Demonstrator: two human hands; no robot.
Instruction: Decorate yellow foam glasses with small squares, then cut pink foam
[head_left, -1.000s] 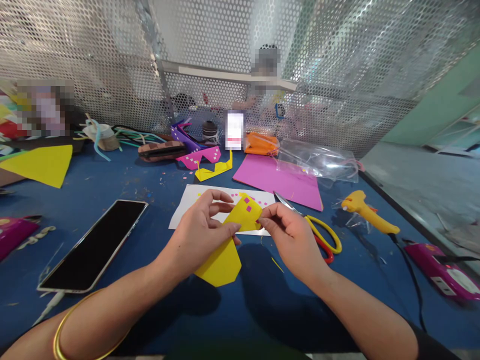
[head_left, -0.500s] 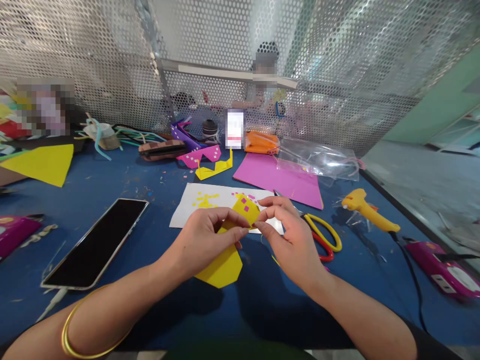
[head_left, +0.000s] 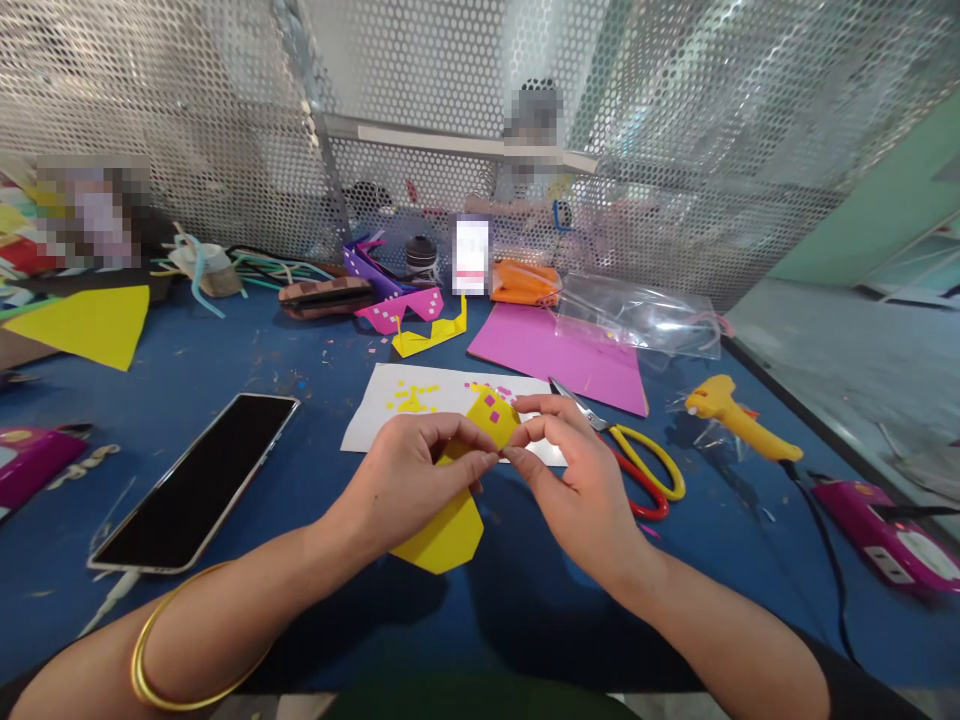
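Observation:
A yellow cut-out shaped like paper glasses (head_left: 442,540) is pinched near its middle between the thumb and fingers of my left hand (head_left: 420,470). On its far lens sit a couple of small pink squares (head_left: 491,408). My right hand (head_left: 574,470) is closed in a pinch at the edge of that lens, its fingertips meeting my left fingertips; whatever lies between them is hidden. Beneath the far lens lies a white sheet (head_left: 367,425) with small yellow pieces (head_left: 411,400) and pink pieces (head_left: 502,391). Scissors (head_left: 649,465) with red and yellow handles rest beside my right hand.
A phone (head_left: 199,485) on a cable lies left. Pink sheet (head_left: 562,350), finished-looking pink glasses (head_left: 405,310), yellow glasses (head_left: 431,338) and an orange packet (head_left: 525,283) sit farther back. A yellow glue gun (head_left: 742,420) lies right. Behind a perforated metal screen (head_left: 420,60) is another person.
My right fingertips have moved slightly left and down, to meet the left fingertips. The thin yellow strip under my right hand no longer shows. The glasses stay almost in place.

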